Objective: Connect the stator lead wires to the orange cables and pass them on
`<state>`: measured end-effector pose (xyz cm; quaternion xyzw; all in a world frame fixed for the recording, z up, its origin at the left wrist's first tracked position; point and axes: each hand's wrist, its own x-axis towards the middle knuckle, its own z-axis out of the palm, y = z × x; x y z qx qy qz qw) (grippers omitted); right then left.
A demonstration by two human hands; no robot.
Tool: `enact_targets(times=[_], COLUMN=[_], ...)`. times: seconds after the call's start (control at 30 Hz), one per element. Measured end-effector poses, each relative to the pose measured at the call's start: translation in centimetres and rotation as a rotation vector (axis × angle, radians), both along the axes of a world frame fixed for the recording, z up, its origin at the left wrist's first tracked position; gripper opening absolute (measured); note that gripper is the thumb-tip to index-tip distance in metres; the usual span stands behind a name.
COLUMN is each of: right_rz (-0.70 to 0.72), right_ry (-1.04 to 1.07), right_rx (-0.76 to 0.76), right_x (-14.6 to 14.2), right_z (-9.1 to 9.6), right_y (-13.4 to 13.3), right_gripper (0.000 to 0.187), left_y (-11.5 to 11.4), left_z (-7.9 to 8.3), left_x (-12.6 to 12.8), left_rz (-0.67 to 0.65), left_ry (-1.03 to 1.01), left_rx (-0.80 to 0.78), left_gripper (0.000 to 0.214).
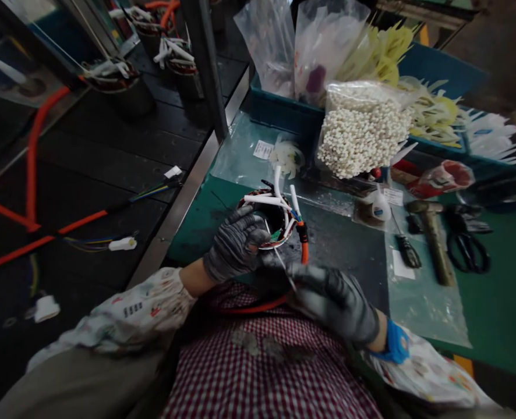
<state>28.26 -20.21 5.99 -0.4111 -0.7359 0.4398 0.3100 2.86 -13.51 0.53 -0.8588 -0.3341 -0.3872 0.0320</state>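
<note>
A round motor stator with dark copper windings sits at the centre of the view, and several white sleeved wires stick up from its rim. My left hand, in a grey coated glove, grips the stator's near left side. My right hand, also gloved in grey, lies just below it and pinches a thin pale rod whose upper end reaches the stator. An orange cable leaves the stator and passes down behind my right hand. Part of the stator is hidden by my left hand.
On the green mat lie a brass-headed mallet, black-handled scissors and a small glue bottle. A blue crate holds plastic bags behind a bag of white beads. Other stators stand on a dark conveyor at left.
</note>
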Motion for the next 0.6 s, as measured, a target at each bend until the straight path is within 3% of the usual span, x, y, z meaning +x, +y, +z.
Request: enact_targets(times=[0.1,0.17,0.33,0.4,0.53,0.6], right_rz=[-0.112,-0.139,-0.048,-0.010,-0.099,-0.045], right_ry=[-0.248,-0.343,-0.525,-0.411,0.036,0.134], right_rx=[0.210,0.242,0.257,0.187,-0.009,-0.102], right_x=[-1.7,-2.5,-3.8,-3.8,-3.0,-2.6], right_z=[-0.8,-0.5,1.6,1.8,1.8,1.9], right_y=[3.0,5.1,8.5,8.9,8.8,8.6], right_gripper=[0.024,0.027,0.032,0.028,0.022,0.021], left_y=[0.1,0.2,0.3,0.4,0.4,0.5], left_z=[-0.3,-0.2,0.5,0.6,0.8,0.8], left_x=[-0.3,-0.4,0.0,0.0,-0.1,-0.1], left_rz=[-0.025,-0.053,-0.083,-0.078,-0.091,-0.095], left_ry=[-0.002,-0.028,-0.119,-0.102,-0.059,-0.056], left_rx=[-0.046,-0.072,-0.059,-0.076,-0.106,-0.105], left_gripper=[0.023,0.022,0.013,0.012,0.015,0.018])
